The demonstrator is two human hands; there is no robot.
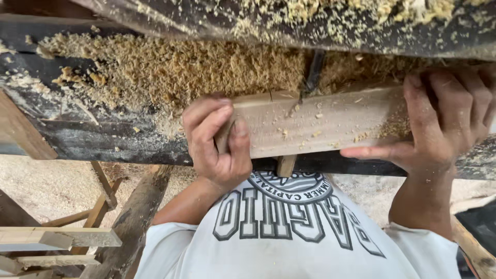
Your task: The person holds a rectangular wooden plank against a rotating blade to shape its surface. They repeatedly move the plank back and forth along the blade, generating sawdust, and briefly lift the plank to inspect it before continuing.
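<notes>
Nearest the camera: white printed shirt, person leaning in over the bench edge. Left hand closed around the near end of a pale wood block, thumb on its front face, fingers curled over the top; looks like it's pinning that end down. Right hand clamps the far end, fingers wrapped over the top edge, thumb laid flat along the lower edge, likely to keep the piece square against the bench. Block lies flat and lengthwise on the dark workbench, both ends held, middle bare with a pencil-like line across it near the left hand. A small wooden stub sticks down just below the block, probably a stop. Behind it, a thick drift of sawdust and a dark slot or blade right at the block's back edge; can't tell which. Loose timber offcuts down low to the left
</notes>
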